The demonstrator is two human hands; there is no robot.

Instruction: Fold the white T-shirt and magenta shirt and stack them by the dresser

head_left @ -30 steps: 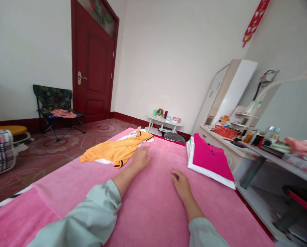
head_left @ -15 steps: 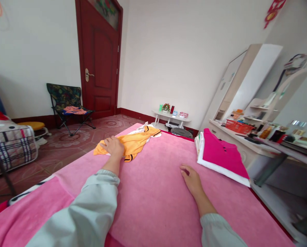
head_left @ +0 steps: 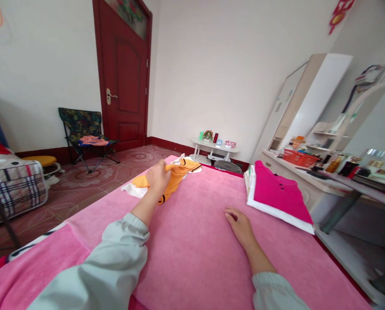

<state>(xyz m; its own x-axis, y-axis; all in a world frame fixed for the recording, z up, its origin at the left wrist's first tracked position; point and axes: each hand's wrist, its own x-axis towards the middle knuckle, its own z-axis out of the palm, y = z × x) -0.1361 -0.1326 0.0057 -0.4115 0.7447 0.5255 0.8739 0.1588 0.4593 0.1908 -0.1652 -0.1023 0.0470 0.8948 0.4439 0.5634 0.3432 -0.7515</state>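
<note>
My left hand point(head_left: 159, 176) is closed on a yellow-orange shirt point(head_left: 177, 174) with dark-striped trim, pinching up part of its fabric. Beneath the shirt a white garment point(head_left: 133, 190) shows at the near left and again at the far end. Both pieces lie on a pink blanket point(head_left: 199, 241) that covers the bed. My right hand point(head_left: 239, 223) rests on the blanket, its fingers loosely curved and holding nothing. To its right sits a stack of folded clothes with a magenta shirt point(head_left: 276, 189) on top.
A dressing table with a red basket point(head_left: 299, 157) and bottles stands along the right side. Beyond the bed is a low white table point(head_left: 212, 144) with small items. A folding chair point(head_left: 82, 125) with clothing on it stands by the red door point(head_left: 128, 86).
My left hand has gripped the yellow-orange shirt and drawn its left part up and to the right, uncovering more of the white garment. My right hand stays nearly still.
</note>
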